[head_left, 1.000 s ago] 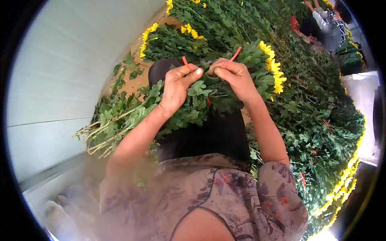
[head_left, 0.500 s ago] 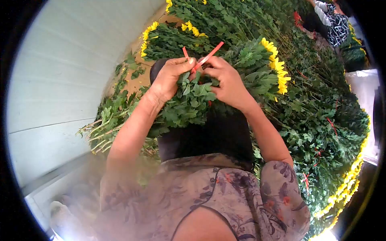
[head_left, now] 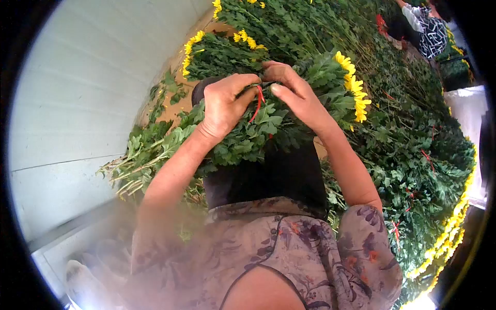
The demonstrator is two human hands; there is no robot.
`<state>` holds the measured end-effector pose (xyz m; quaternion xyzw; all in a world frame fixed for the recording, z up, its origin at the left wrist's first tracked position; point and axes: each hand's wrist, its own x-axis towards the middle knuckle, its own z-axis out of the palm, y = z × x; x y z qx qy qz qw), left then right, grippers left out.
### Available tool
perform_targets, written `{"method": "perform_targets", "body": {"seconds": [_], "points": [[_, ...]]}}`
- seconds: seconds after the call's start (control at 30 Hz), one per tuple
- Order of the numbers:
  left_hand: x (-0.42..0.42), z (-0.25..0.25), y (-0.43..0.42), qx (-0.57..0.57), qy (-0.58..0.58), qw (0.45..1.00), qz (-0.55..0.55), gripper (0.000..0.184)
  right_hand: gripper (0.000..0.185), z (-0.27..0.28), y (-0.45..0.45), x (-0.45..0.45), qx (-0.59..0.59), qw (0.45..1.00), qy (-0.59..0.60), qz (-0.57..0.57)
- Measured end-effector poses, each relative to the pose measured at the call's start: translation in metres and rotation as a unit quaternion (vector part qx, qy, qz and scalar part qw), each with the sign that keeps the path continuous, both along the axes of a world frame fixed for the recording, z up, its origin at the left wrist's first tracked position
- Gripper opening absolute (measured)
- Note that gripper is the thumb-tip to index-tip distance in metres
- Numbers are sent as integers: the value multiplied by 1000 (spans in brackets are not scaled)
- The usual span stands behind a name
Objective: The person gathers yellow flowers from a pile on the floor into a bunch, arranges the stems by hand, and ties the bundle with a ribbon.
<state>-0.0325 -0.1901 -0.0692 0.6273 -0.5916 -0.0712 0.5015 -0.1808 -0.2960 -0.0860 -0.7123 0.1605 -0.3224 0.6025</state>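
Note:
A leafy bunch of yellow flowers [head_left: 330,85] lies across my lap, its blooms to the right and cut stems to the left. My left hand [head_left: 227,103] is closed on the bunch's upper side, fingers bent under and fingertips partly hidden. Right beside those fingertips, a thin red tie [head_left: 257,106] dangles over the leaves. My right hand [head_left: 297,95] curls around the bunch on the other side of the tie, thumb toward me and fingers on the far side. Between the two hands a dark strip of foliage shows.
Another yellow flower bunch [head_left: 222,54] lies just beyond my hands. Many red-tied bunches [head_left: 403,181] are heaped along the right. A pale wall [head_left: 88,93] stands at left. At the upper right is a person in patterned clothing [head_left: 433,36].
The red tie's ends, held up and crossed between my fingers before, now hang down toward me. My left hand has turned over its knuckles, and my right fingers have spread to the far side.

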Motion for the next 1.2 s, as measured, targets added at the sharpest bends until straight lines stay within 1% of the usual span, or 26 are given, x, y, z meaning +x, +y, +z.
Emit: {"method": "perform_targets", "body": {"seconds": [0.03, 0.1, 0.17, 0.23, 0.27, 0.33, 0.37, 0.4, 0.43, 0.5, 0.57, 0.6, 0.63, 0.67, 0.7, 0.73, 0.77, 0.83, 0.87, 0.9, 0.97, 1.03, 1.1, 1.13, 1.17, 1.2], "points": [[-1, 1, 1, -1, -1, 1000, 1, 16, 15, 1, 0, -1, -1, 1000, -1, 1], [-3, 2, 3, -10, -62, 998, 9, 16, 19, 5, 2, -4, -121, 988, 94, 26], [0, -2, 2, -29, -74, 997, 17, 15, 19, 1, -1, -4, -116, 989, 86, 41], [0, -1, 0, -46, -84, 995, 26, 15, 15, 2, 0, -4, -65, 993, 93, 42], [-2, 1, -2, -55, -112, 992, 16, 14, 15, 4, 0, -6, -65, 993, 93, 43], [-1, 5, 0, -62, -138, 988, 7, 14, 8, 9, 4, -13, -132, 987, 78, 36], [4, 6, 7, -30, -198, 980, 0, 15, 8, 15, 8, -22, -129, 988, 78, 39], [11, 7, 13, 3, -256, 967, -7, 16, 8, 22, 13, -34, -244, 962, 111, 51], [23, 5, 20, 47, -241, 969, -11, 18, 10, 28, 19, -45, -357, 921, 140, 65], [24, 3, 30, 107, -213, 971, -14, 15, 14, 31, 29, -54, -342, 923, 155, 83], [23, 8, 24, 121, -181, 976, -22, 15, 13, 36, 30, -55, -275, 949, 136, 68], [21, 14, 20, 134, -151, 979, -28, 15, 10, 36, 28, -52, -276, 953, 123, 37], [19, 22, 17, 134, -151, 979, -26, 15, 10, 37, 27, -51, -277, 952, 122, 38], [15, 31, 13, 176, 123, 973, -89, 18, 8, 41, 27, -49, -218, 968, 112, 59], [11, 35, 9, 203, 386, 888, -145, 21, 7, 45, 27, -47, -160, 979, 101, 78], [6, 35, 8, 202, 465, 840, -195, 24, 9, 51, 33, -42, -121, 985, 95, 73], [4, 32, 6, 204, 464, 839, -197, 24, 9, 51, 37, -39, -120, 986, 95, 70], [4, 22, -1, 221, 488, 812, -229, 22, 11, 51, 40, -32, -132, 973, 153, 108], [5, 20, -3, 222, 523, 792, -225, 21, 14, 49, 44, -30, -255, 945, 182, 94], [5, 16, -2, 208, 571, 768, -204, 21, 14, 47, 45, -35, -253, 945, 184, 97], [19, 3, 3, 208, 559, 780, -187, 20, 17, 43, 50, -44, -418, 873, 225, 109], [8, -2, 7, 210, 535, 803, -158, 19, 20, 37, 51, -50, -422, 870, 227, 119], [5, -3, 5, 214, 536, 799, -168, 17, 20, 30, 53, -54, -364, 903, 221, 64], [3, -3, 5, 237, 459, 841, -159, 17, 12, 29, 49, -54, -300, 927, 217, 60], [4, -1, 4, 257, 376, 878, -148, 17, 12, 31, 45, -55, -302, 926, 218, 60], [6, 3, 6, 283, 311, 893, -157, 15, 11, 39, 42, -53, -150, 966, 203, 49]]}}
